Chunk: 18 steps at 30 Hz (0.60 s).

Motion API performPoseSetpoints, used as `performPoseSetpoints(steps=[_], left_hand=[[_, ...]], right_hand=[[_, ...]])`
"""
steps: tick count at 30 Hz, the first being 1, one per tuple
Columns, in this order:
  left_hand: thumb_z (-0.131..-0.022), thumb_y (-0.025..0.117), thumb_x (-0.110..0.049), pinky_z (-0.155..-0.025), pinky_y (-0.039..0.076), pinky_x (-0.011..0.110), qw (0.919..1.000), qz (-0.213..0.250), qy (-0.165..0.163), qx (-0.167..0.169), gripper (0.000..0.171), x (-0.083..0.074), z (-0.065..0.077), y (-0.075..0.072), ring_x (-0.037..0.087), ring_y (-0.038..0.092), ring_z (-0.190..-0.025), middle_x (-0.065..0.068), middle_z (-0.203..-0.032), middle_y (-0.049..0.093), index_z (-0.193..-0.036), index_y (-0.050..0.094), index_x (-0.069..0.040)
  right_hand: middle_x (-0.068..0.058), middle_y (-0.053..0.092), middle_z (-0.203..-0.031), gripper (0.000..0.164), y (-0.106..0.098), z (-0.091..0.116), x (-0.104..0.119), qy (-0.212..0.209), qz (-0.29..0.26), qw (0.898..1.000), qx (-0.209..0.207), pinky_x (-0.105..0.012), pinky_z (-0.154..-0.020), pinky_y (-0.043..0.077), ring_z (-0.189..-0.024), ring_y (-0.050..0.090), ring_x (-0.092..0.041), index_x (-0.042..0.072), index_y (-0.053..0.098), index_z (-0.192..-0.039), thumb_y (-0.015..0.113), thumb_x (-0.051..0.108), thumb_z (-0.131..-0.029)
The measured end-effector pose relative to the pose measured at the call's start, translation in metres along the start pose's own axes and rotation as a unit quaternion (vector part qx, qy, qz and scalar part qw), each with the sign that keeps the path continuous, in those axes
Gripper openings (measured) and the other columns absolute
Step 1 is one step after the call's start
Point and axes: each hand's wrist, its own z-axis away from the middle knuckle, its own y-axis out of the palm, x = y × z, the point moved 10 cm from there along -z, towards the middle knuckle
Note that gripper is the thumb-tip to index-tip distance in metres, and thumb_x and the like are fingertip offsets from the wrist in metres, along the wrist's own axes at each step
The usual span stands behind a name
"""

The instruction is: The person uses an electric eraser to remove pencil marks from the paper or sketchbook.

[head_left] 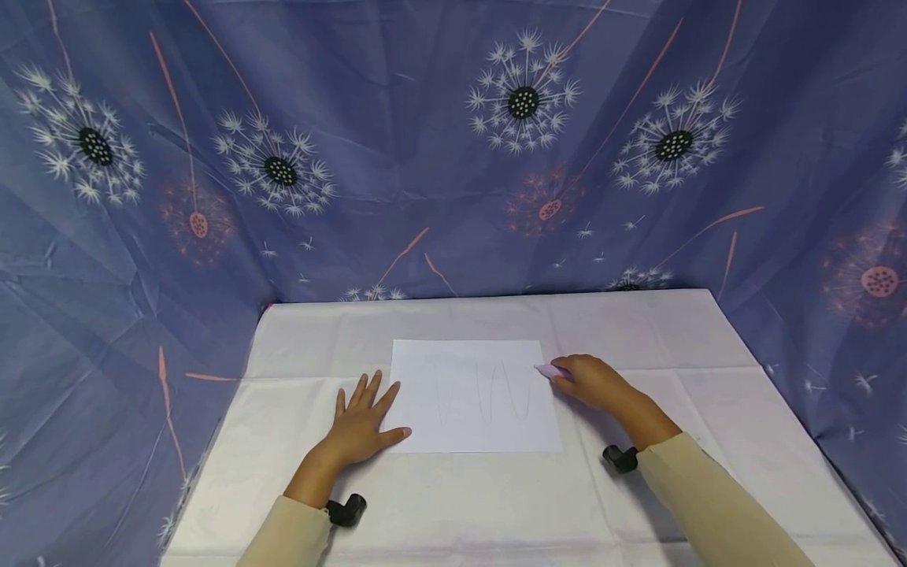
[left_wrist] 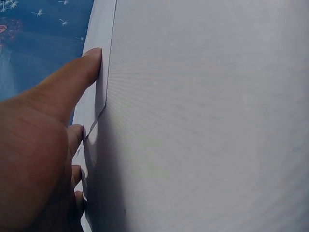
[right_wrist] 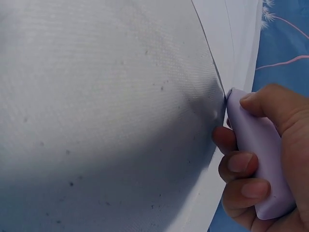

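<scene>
A white sheet of paper (head_left: 464,437) lies on the cloth-covered table, with several thin grey zigzag lines on it. My left hand (head_left: 360,431) is spread at the sheet's left edge, thumb and index fingertip over the paper. In the left wrist view, the thumb (left_wrist: 79,72) reaches along near the paper's edge. My right hand (head_left: 595,383) grips a lavender thick-bodied tool (right_wrist: 263,154) with a narrow tip. Its fingers curl round the body and the thumb presses on top near the front. In the head view, the tip is at the sheet's right edge, near the upper corner.
White cloth (head_left: 468,504) with fold creases covers the table. Blue dandelion-patterned fabric (head_left: 397,157) hangs behind the table and along both sides. A black wrist device (head_left: 347,510) sits on the left wrist, another black device (head_left: 620,459) on the right.
</scene>
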Motion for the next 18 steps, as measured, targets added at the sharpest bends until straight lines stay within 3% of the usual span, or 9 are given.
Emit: performPoseSetpoints(steps=[8, 18], left_hand=[[-0.092, 0.065, -0.058, -0.119, -0.003, 0.075, 1.0000, 0.005, 0.000, -0.002, 0.085, -0.0011, 0.0016, -0.0016, 0.043, 0.000, -0.158, 0.018, -0.171, 0.008, -0.160, 0.032, -0.018], [-0.092, 0.065, -0.057, -0.119, -0.003, 0.075, 1.0000, 0.003, 0.003, 0.000, 0.086, -0.0022, 0.0014, -0.0019, 0.044, 0.001, -0.158, 0.018, -0.171, 0.008, -0.160, 0.031, -0.017]], right_hand=[[-0.011, 0.076, -0.104, 0.028, 0.0010, 0.0014, -0.0011, 0.000, -0.015, 1.000, 0.002, -0.045, -0.083, 0.056, -0.088, 0.068, -0.023, 0.001, 0.071, -0.118, 0.069, 0.014, -0.093], [-0.016, 0.075, -0.111, 0.033, 0.0015, 0.0012, -0.0019, 0.005, -0.004, 1.000, -0.001, -0.051, -0.091, 0.056, -0.101, 0.070, -0.033, -0.001, 0.069, -0.121, 0.068, 0.016, -0.094]])
